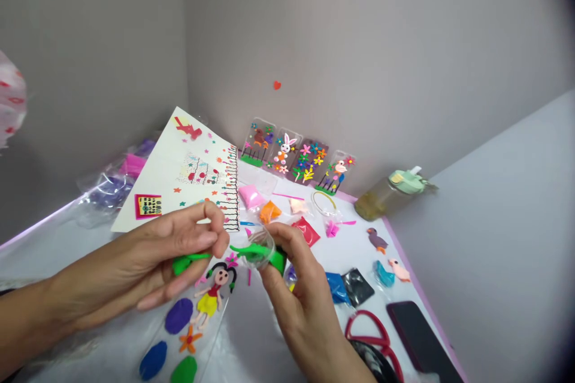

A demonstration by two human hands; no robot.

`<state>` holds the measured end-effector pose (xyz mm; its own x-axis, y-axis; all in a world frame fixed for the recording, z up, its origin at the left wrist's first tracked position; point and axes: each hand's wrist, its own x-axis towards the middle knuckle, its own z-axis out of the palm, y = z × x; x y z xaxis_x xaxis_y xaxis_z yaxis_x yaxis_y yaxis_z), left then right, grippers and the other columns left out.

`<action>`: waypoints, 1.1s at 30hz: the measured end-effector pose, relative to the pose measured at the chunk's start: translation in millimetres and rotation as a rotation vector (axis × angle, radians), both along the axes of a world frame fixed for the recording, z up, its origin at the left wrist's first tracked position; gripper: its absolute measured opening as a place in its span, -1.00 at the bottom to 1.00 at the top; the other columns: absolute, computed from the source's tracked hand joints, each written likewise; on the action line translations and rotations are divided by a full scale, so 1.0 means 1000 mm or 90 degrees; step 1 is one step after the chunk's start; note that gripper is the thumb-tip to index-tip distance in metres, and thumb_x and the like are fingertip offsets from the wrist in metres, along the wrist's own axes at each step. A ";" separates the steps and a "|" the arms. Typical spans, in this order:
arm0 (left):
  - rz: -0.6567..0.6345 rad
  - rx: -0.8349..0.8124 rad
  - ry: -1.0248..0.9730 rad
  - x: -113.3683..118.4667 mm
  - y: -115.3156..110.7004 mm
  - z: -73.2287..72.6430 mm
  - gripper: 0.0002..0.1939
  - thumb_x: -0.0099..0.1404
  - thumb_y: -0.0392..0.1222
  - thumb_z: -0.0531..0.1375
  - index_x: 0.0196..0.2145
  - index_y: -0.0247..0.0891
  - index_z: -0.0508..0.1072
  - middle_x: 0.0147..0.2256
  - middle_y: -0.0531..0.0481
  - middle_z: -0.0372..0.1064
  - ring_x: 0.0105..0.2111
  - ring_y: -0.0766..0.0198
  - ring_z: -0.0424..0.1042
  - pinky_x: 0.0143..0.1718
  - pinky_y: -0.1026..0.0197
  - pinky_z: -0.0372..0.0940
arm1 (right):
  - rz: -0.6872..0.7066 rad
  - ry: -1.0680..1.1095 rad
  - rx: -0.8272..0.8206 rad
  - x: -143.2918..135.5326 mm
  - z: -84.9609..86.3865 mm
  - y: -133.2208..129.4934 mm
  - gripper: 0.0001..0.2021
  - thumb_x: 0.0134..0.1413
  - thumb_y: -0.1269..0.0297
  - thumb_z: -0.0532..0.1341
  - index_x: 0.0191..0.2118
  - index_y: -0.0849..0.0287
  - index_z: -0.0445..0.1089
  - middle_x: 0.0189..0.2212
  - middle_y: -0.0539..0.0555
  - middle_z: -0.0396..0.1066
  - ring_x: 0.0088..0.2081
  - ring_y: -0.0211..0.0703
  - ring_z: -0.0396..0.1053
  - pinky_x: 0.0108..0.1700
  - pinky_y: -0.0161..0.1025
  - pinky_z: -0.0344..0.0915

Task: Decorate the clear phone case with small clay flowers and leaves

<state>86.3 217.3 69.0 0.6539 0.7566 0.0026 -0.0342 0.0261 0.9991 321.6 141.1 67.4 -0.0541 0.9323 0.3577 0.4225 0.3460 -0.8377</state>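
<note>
In the head view, my left hand [179,245] is partly curled, with a lump of bright green modelling clay [184,263] between thumb and fingers. My right hand [299,278] grips a clear plastic packet of green clay [257,251]. From the packet's opening, a strand of green sticks out toward my left fingers, with a small gap between. Beneath my hands lies a clear sheet bearing a clay girl figure [209,299], a purple oval [178,316], an orange flower [191,339], a blue oval [153,360] and a green oval [184,370].
Decorated clear phone cases [283,152] lean along the wall. A white decorated card [179,173] stands at back left. Clay packets, including a red one [306,231], lie mid-table. On the right are a bottle [375,197], red-handled scissors [372,329] and a phone [420,338].
</note>
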 end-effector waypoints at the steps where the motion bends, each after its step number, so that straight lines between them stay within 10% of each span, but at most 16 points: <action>1: 0.016 -0.004 -0.007 0.000 -0.002 -0.002 -0.74 0.64 0.14 0.21 -0.08 -0.07 0.50 -0.40 0.16 0.36 -0.65 0.47 0.03 -0.69 0.45 0.09 | 0.012 0.006 -0.010 -0.001 0.000 0.000 -0.67 0.39 0.49 0.19 0.16 0.01 0.38 -0.06 0.04 0.64 -0.07 -0.13 0.63 -0.04 -0.21 0.54; 7: 0.095 0.208 0.089 -0.003 -0.010 -0.011 -0.82 0.46 0.03 0.43 -0.02 0.05 0.64 -0.26 0.07 0.54 -0.33 0.22 0.51 -0.31 0.31 0.47 | 0.030 -0.056 -0.019 -0.004 0.006 -0.004 -0.71 0.37 0.42 0.24 0.13 0.05 0.34 -0.12 0.07 0.64 -0.15 -0.06 0.64 -0.12 -0.17 0.57; 17: 0.135 0.295 0.140 -0.001 -0.017 -0.011 -0.91 0.48 -0.04 0.34 -0.19 -0.04 0.62 -0.33 0.09 0.52 -0.42 0.26 0.39 -0.40 0.30 0.32 | 0.050 -0.233 0.136 -0.010 0.000 -0.017 -0.43 0.32 0.53 0.22 0.36 -0.01 0.21 0.03 0.15 0.66 0.00 0.07 0.70 0.03 -0.09 0.69; 24: 0.154 0.303 0.093 0.009 -0.027 -0.009 -0.77 0.55 -0.15 0.22 -0.04 0.11 0.69 -0.11 0.09 0.65 -0.08 0.15 0.59 0.04 0.22 0.44 | -0.019 -0.232 0.121 -0.010 -0.007 -0.015 -0.51 0.31 0.51 0.20 0.28 0.00 0.25 -0.04 0.15 0.64 -0.10 0.07 0.69 -0.10 -0.05 0.69; 33: 0.073 0.291 0.047 0.003 -0.014 -0.005 -0.84 0.55 -0.05 0.35 -0.22 0.03 0.72 -0.32 0.11 0.58 -0.30 0.27 0.58 -0.21 0.35 0.46 | 0.026 -0.191 0.120 -0.010 -0.002 -0.019 -0.47 0.30 0.53 0.23 0.29 -0.05 0.28 -0.04 0.08 0.63 -0.04 0.00 0.69 -0.01 -0.17 0.67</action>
<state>88.9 203.7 64.0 0.5767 0.7563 0.3090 0.0606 -0.4168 0.9070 311.6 121.9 65.4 -0.2188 0.8466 0.4852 0.6225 0.5040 -0.5987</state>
